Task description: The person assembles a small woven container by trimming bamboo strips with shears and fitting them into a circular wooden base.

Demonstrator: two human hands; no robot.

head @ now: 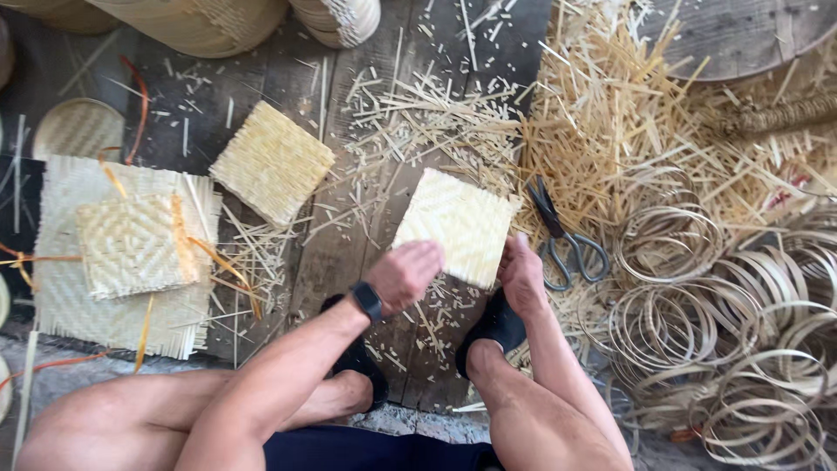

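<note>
Down on the plank floor (349, 253), between the person's knees, a square woven mat (458, 222) is held by both hands. It is pale straw in colour, turned like a diamond, with its far corner tipped away from the person. The left hand (405, 275) is closed over the mat's near left edge, knuckles up, with a black watch (367, 301) on the wrist. The right hand (521, 275) grips the near right corner, fingers curled under so I cannot see them. Both feet in black sandals (497, 327) rest on the boards just below the mat.

Just right of the right hand lie scissors (567, 244) with looped metal handles, blades pointing away. Past them a heap of thin bamboo rings (724, 323) spreads to the right, tangled together. Loose strips and offcuts (602, 113) cover the boards beyond the mat.

To the left, well apart from the hands, a second square mat (272, 161) lies by itself. Farther left a smaller one (131, 244) sits on top of a large woven sheet (65, 305), with orange strips across them. A round woven lid (77, 129) lies beyond that sheet, and stacked baskets (218, 22) stand at the top edge.
</note>
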